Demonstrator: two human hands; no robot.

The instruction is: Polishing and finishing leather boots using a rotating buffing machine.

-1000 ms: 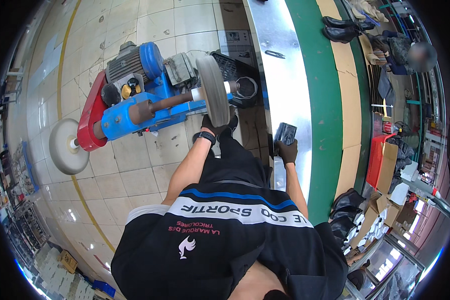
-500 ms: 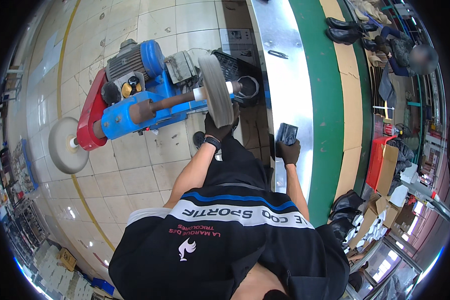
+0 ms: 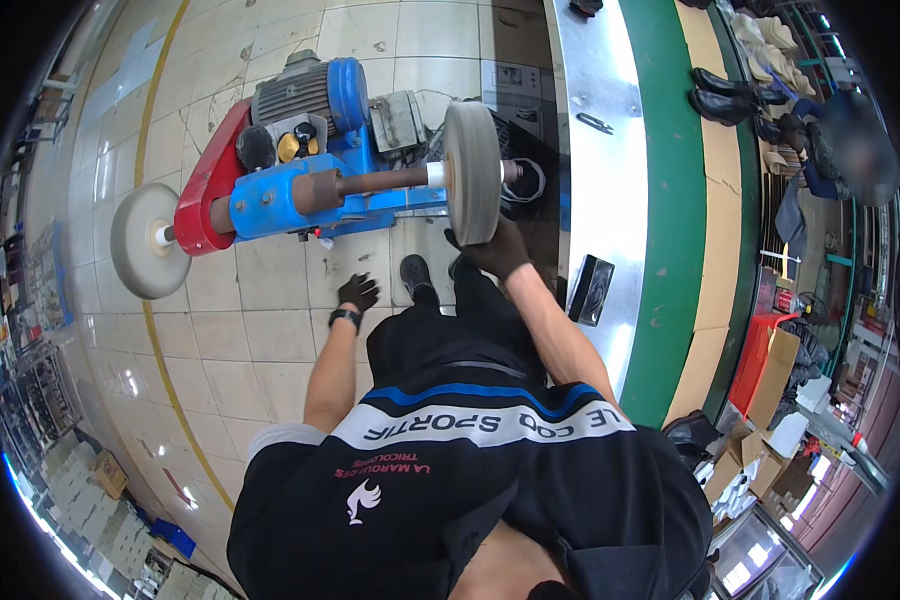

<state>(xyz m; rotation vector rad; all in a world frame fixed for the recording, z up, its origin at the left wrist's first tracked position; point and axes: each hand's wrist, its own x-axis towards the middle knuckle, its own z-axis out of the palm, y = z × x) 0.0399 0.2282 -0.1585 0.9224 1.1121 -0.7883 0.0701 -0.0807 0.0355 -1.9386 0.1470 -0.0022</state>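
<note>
The gloved right hand (image 3: 497, 252) gripped something unclear against the grey buffing wheel (image 3: 471, 172); the left hand (image 3: 357, 293) hung open beside it, above tiled floor (image 3: 270, 310).

Pale tiled floor (image 3: 270, 330) with a yellow line (image 3: 160, 330), beside a long green-edged metal counter (image 3: 610, 200).

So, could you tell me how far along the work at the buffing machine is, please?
Done: a dark block lies on the metal bench. In hand: the gloved right hand is at the grey buffing wheel; whether it holds anything is hidden. Left hand hangs free. The white wheel stands unused.
</note>
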